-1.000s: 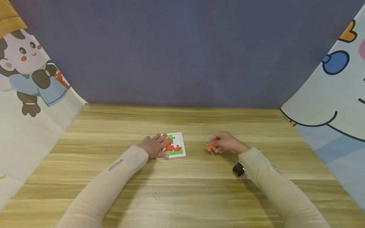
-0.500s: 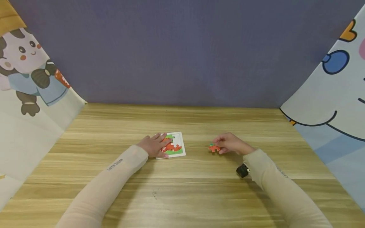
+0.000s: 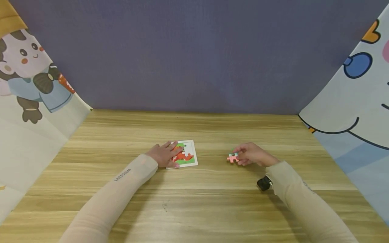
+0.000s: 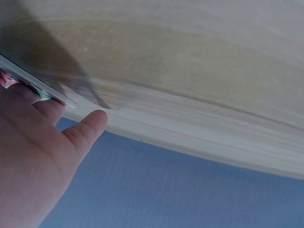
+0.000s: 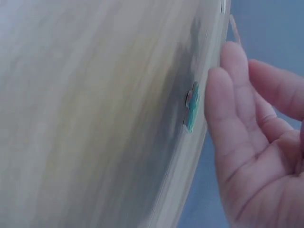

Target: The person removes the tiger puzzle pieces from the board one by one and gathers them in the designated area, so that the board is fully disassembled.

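The pink jigsaw piece (image 3: 232, 158), edged with teal along its top, is pinched at the fingertips of my right hand (image 3: 253, 155), thumb and fingers closed together on its near side. It sticks out to the left of my hand – toward the board – though whether it touches the table I cannot tell. In the right wrist view a teal-green bit (image 5: 192, 108) shows just beside my fingertips (the same piece or another, I can't say).

Well apart, to the left, lies the white-framed jigsaw board (image 3: 195, 154). Orange and green pieces fill its lower and left parts, and a white area shows at the upper right. My left hand (image 3: 164, 156) rests flat over the board's left side, fingers spread apart and gripping nothing.

A small black device (image 3: 263, 183) hangs at my right wrist, by the cuff of a pale sleeve (image 3: 296, 189). Everything is on a wood-grain table (image 3: 197, 209) – beyond it rises a purplish-grey cloth wall (image 3: 194, 57), with cartoon-printed panels (image 3: 334, 108) on both sides.
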`<state>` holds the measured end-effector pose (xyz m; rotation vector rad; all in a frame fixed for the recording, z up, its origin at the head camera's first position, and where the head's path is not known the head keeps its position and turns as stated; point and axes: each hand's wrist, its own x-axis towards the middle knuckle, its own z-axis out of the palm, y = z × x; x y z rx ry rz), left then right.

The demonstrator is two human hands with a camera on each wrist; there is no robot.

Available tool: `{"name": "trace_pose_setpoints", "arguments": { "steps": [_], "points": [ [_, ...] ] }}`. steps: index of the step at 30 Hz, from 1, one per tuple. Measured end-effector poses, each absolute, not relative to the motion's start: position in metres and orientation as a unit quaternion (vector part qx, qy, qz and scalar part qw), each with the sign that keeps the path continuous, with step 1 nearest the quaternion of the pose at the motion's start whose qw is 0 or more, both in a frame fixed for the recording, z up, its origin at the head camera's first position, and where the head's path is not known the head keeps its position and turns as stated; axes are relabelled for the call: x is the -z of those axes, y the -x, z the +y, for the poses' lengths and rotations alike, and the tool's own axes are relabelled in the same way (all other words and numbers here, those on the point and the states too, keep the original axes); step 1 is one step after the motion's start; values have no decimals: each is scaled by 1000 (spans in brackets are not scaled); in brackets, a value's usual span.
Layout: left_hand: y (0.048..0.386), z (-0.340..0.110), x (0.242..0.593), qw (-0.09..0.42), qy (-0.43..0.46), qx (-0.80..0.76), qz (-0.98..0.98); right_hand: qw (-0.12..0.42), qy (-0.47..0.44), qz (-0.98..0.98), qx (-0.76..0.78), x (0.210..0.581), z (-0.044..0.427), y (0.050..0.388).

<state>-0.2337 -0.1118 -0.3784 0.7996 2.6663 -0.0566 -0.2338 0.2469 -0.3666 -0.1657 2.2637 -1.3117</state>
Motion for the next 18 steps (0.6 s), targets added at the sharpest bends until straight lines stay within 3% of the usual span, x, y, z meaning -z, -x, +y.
{"name": "trace_pose_setpoints", "arguments": {
  "steps": [18],
  "points": [
    [236,-112,381,178,-281,29,942,275,55,806,522,366,261,227]
  ]
}}
